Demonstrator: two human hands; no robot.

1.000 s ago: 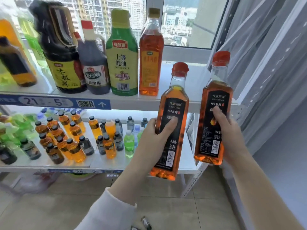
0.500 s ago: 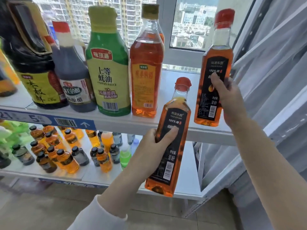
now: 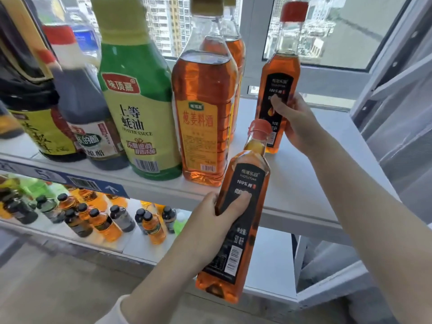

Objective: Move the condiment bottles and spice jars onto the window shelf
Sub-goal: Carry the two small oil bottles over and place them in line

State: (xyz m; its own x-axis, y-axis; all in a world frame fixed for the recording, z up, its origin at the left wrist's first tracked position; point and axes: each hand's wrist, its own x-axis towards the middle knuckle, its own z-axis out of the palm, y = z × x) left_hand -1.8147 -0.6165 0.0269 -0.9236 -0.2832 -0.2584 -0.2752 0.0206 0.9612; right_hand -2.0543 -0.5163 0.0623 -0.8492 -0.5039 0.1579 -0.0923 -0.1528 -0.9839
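Seen from the head camera, two bare forearms reach forward toward a white window shelf point(image 3: 304, 183) that runs along a window point(image 3: 339, 31) facing city buildings. The right hand point(image 3: 297, 122) is raised and extended over the shelf, its fingers and thumb wrapped round the lower half of the far amber bottle point(image 3: 278, 73), a slim, red-capped bottle with a black label. This bottle is upright, with its base down at the shelf surface near the back; whether it rests there cannot be told, because its bottom edge is partly hidden. The left hand point(image 3: 210, 220) is lower and nearer, in front of the shelf edge, and grips the near amber bottle point(image 3: 247, 178) of the same kind round its middle, thumb pressed across the label. That bottle leans slightly, cap toward the shelf, and its base hangs in the air below shelf level. A white sleeve cuff shows at the left wrist. On the shelf to the left stand, from right to left, a tall cooking wine bottle point(image 3: 203, 127) with another like it behind, a green oyster sauce bottle point(image 3: 138, 113), a dark vinegar bottle point(image 3: 86, 108) and a large dark sauce bottle point(image 3: 25, 78). Below, a lower shelf point(image 3: 131, 249) carries many small drink bottles point(image 3: 102, 220). A pale curtain point(image 3: 402, 113) hangs at the right.
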